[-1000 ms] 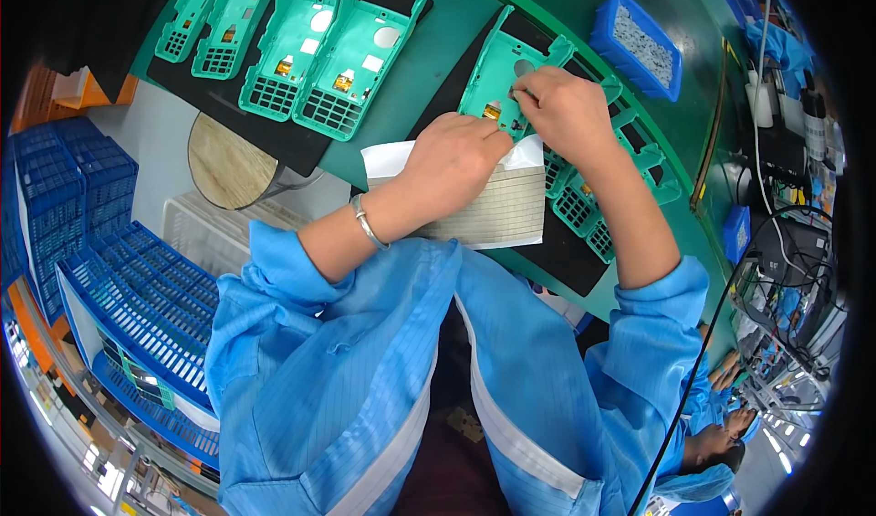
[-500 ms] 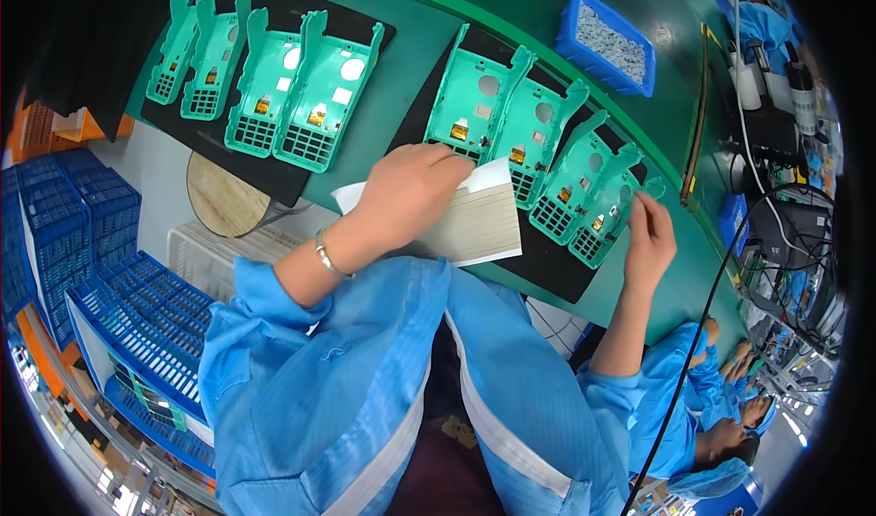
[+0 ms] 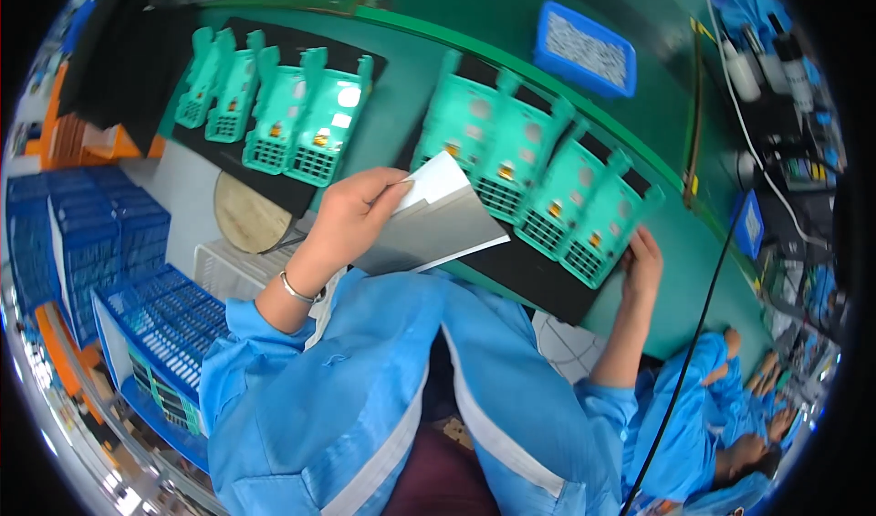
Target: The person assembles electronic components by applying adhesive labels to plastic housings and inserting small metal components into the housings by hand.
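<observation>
In my left hand [image 3: 358, 208] is a white backing sheet [image 3: 440, 184] with grey strips on it, pinched by its upper left part between thumb and fingers. The sheet hangs tilted over the near table edge and the lower corner of a green plastic housing [image 3: 459, 114]. My right hand [image 3: 643, 265] is at the right side of the rightmost green plastic housing [image 3: 610, 213], fingers bent around its edge; the fingertips are partly hidden. Several such housings lie in a row on a black mat [image 3: 538, 274], each with a grid of openings and a small amber piece.
More green housings [image 3: 281, 119] lie on another black mat [image 3: 370, 67] at the left. A blue tray [image 3: 540, 57] of small pale pieces stands at the back. Blue crates [image 3: 164, 311] and a round wooden stool [image 3: 251, 210] are at the left. Co-workers in blue sit at the right.
My left hand has moved left with the sheet, away from the housings. The right hand has come down along the rightmost housing's side. The whole view has shifted slightly.
</observation>
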Demonstrator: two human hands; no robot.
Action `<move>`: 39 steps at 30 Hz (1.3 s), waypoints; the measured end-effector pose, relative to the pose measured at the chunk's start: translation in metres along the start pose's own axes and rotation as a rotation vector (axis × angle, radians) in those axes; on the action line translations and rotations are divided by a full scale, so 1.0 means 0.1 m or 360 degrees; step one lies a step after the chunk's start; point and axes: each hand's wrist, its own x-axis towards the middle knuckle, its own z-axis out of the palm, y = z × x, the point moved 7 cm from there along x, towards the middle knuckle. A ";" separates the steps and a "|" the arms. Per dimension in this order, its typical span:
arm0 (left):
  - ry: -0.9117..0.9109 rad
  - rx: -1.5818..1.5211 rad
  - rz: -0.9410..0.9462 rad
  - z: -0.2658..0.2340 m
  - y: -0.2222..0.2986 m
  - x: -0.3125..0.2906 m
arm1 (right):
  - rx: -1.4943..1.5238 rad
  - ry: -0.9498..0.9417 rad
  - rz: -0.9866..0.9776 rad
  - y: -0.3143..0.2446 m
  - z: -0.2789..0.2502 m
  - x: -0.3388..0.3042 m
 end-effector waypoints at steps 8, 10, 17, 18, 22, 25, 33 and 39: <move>0.0131 0.0006 0.0123 -0.63 -0.07 -0.16 | -0.1232 0.0575 -0.0403 0.35 -3.76 0.76; 0.0187 0.0066 0.0113 -0.72 -0.13 -0.28 | -0.1330 0.0684 -0.0385 0.17 -3.98 0.66; 0.0189 -0.0042 -0.0143 -1.29 -0.61 -0.49 | -0.0834 0.0544 -0.0735 -0.20 -2.17 0.18; 0.0174 -0.0084 -0.0281 -1.39 -0.70 -0.55 | -0.0680 0.0430 -0.0599 -0.37 -1.29 -0.07; -0.0109 -0.0181 -0.0446 -1.83 -1.01 -0.50 | -0.0165 -0.0462 -0.0186 -0.43 1.00 -0.80; -0.0273 -0.0187 -0.0432 -2.14 -1.18 -0.27 | 0.0211 -0.1179 0.0060 -0.38 2.47 -1.09; 0.0224 0.0170 -0.0599 -3.35 -2.29 0.32 | 0.0544 -0.1373 0.0293 -0.52 4.09 -1.37; 0.0429 0.0080 -0.0749 -3.38 -2.65 0.46 | 0.0280 -0.1404 0.0279 -0.52 4.18 -1.34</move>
